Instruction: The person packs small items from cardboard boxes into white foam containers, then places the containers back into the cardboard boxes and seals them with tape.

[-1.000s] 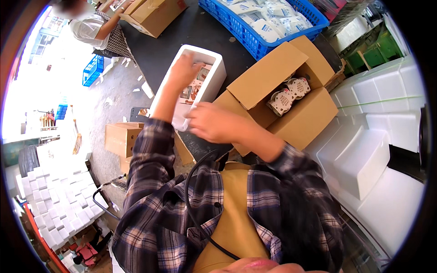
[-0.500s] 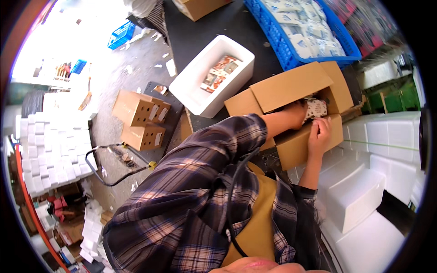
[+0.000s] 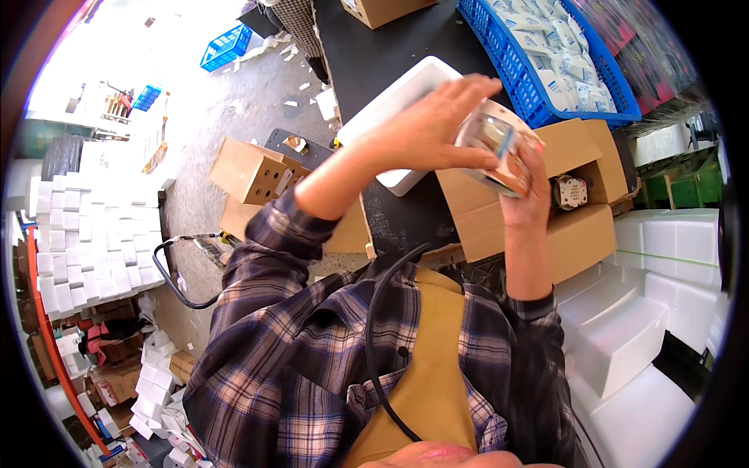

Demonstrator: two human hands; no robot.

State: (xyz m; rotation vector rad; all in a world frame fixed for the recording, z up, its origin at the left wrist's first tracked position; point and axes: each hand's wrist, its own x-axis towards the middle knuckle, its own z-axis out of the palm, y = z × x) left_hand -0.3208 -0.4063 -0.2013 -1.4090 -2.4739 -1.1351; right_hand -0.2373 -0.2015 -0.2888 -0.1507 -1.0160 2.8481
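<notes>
White and reddish-brown printed packaging with a clear window, a small package point(image 3: 496, 144), sits tilted in the air between my two hands, above the tabletop's near side. My right hand point(image 3: 527, 187) pinches its right side, the fingers bent around the edge; where they pass behind it, I cannot see them. My left hand point(image 3: 433, 125) is spread, thumb apart from the straight fingers and lying across the package's left part; whether that thumb presses, I cannot tell. The print is blurred.

Under my left hand and forearm stands an open white foam box point(image 3: 382, 109), its middle and most of its inside hidden. Just beside it, past my right wrist, an open brown cardboard carton point(image 3: 581, 238) shows one small white patterned package point(image 3: 572, 192), partly covered by shadow and flaps.

Farther out on the black tabletop point(image 3: 363, 51), a blue plastic crate point(image 3: 507, 66) holds white packets point(image 3: 558, 47). Another brown carton point(image 3: 384, 11) is cut off by the upper edge.
</notes>
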